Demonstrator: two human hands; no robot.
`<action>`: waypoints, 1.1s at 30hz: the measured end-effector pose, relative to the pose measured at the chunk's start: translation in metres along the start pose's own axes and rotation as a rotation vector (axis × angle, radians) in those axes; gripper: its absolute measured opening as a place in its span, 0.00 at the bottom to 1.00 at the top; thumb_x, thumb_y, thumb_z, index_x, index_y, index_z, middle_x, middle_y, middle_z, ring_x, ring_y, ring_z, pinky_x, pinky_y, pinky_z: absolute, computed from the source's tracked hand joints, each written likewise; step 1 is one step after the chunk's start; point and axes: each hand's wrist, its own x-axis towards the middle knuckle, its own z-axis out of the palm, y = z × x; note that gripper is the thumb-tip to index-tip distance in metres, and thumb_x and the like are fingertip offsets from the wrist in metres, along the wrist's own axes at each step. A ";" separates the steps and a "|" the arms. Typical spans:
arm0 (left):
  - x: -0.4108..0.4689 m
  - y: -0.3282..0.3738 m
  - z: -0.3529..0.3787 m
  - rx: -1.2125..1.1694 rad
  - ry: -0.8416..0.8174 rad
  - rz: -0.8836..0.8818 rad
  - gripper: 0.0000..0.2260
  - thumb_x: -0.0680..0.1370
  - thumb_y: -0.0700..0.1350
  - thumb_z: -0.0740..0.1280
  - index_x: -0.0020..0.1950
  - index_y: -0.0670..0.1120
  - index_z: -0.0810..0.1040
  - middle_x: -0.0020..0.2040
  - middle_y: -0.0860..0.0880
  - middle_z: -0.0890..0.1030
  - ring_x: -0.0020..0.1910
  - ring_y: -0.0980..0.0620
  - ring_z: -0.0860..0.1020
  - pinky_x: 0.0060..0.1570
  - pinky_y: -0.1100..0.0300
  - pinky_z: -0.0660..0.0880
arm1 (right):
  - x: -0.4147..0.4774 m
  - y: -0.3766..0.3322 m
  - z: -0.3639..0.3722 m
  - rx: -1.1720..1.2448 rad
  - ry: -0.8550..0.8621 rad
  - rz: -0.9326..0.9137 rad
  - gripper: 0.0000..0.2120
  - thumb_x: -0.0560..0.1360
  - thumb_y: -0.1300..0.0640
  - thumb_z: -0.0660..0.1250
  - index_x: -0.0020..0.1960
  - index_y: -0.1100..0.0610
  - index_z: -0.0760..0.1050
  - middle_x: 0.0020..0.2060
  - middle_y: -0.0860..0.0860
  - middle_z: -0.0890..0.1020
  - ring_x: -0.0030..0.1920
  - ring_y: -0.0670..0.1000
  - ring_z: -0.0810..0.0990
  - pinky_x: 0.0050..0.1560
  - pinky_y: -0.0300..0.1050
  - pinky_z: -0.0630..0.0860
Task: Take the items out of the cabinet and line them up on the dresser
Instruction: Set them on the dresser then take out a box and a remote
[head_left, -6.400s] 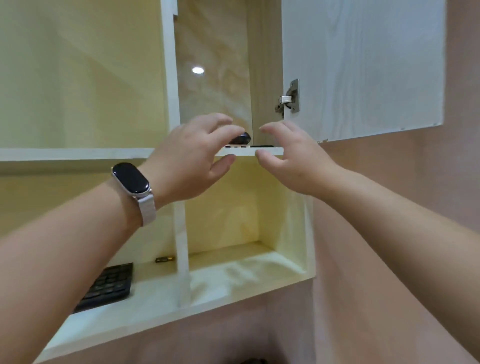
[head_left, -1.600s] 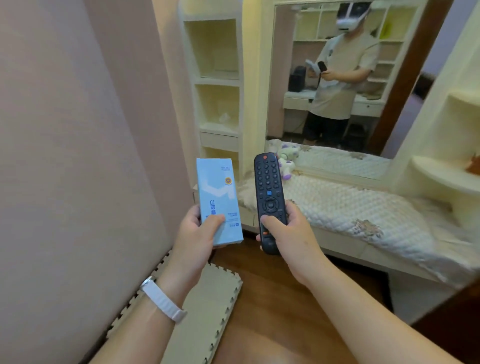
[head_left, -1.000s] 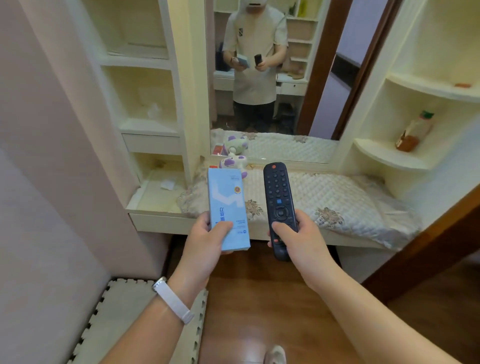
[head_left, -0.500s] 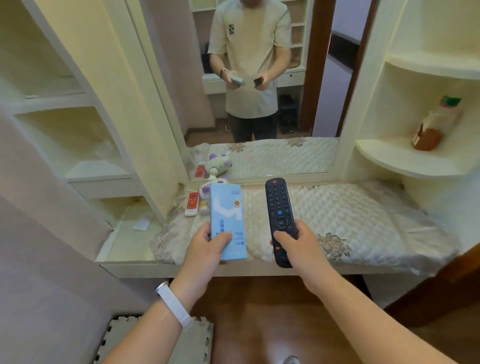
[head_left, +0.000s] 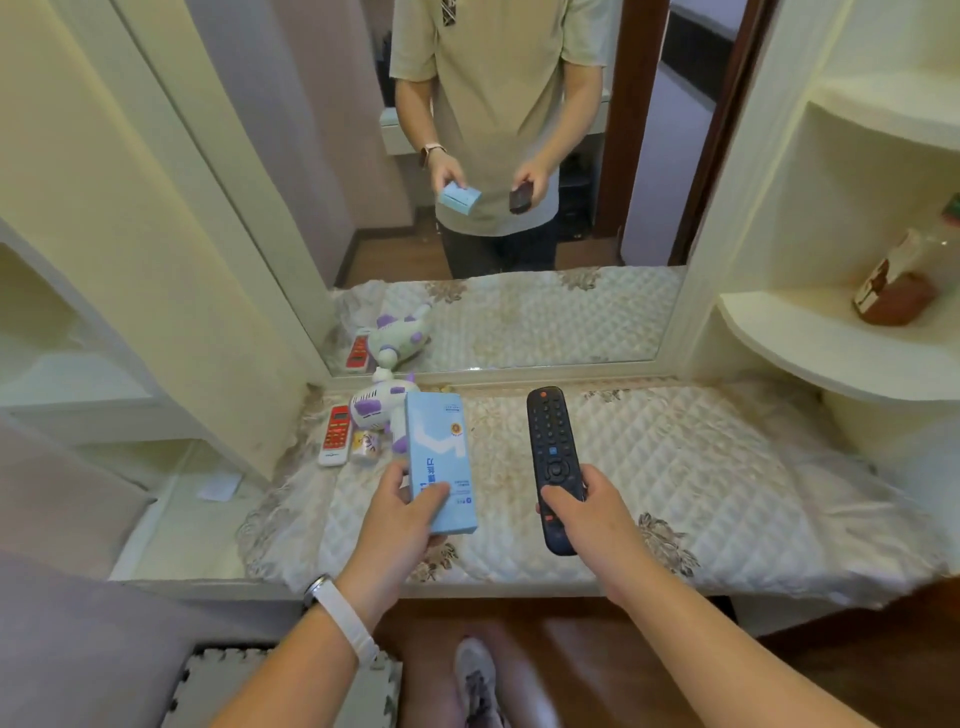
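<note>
We hold both task things in front of the mirror (head_left: 597, 312), over the quilted cover (head_left: 727, 467) that drapes the table (head_left: 171, 525) below it. Our left hand (head_left: 400, 519) pinches the near end of the pale blue box (head_left: 441, 457): the thumb lies on its printed face and the fingers are hidden underneath, so the grip is closed on the box. Our right hand (head_left: 587, 519) wraps the lower half of the black remote (head_left: 551, 462), thumb across its buttons, the grip closed round it. Box and remote lie side by side, apart from each other, each with its far end pointing at the mirror. We cannot tell whether either touches the cover.

Close under the mirror's left corner sit a white and purple plush toy (head_left: 376, 410) and, left of it, a red and white remote (head_left: 336, 435), with a small pale item (head_left: 363, 447) just beside them, too small to make out. To the right of the mirror a brown bottle (head_left: 898, 291) stands on a curved shelf (head_left: 831, 353). A white watch band (head_left: 345, 618) circles our left wrist.
</note>
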 end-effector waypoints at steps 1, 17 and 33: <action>0.010 -0.003 0.001 -0.009 -0.007 -0.013 0.11 0.78 0.42 0.67 0.59 0.50 0.72 0.52 0.48 0.84 0.42 0.50 0.85 0.38 0.52 0.81 | 0.010 0.001 0.002 -0.008 0.000 0.011 0.04 0.78 0.58 0.65 0.53 0.54 0.74 0.46 0.56 0.82 0.40 0.50 0.80 0.38 0.40 0.74; 0.198 -0.053 0.015 -0.024 -0.122 -0.260 0.11 0.78 0.40 0.65 0.59 0.47 0.69 0.55 0.47 0.79 0.48 0.51 0.81 0.37 0.57 0.78 | 0.161 0.014 0.053 -0.230 0.092 0.199 0.06 0.76 0.57 0.66 0.51 0.50 0.71 0.45 0.53 0.80 0.40 0.49 0.78 0.37 0.41 0.73; 0.273 -0.080 0.041 0.256 -0.142 -0.247 0.19 0.77 0.38 0.63 0.67 0.48 0.66 0.57 0.50 0.78 0.52 0.51 0.78 0.48 0.59 0.76 | 0.262 0.045 0.095 -0.305 0.038 0.280 0.12 0.76 0.55 0.69 0.57 0.53 0.70 0.48 0.48 0.81 0.48 0.46 0.81 0.50 0.46 0.78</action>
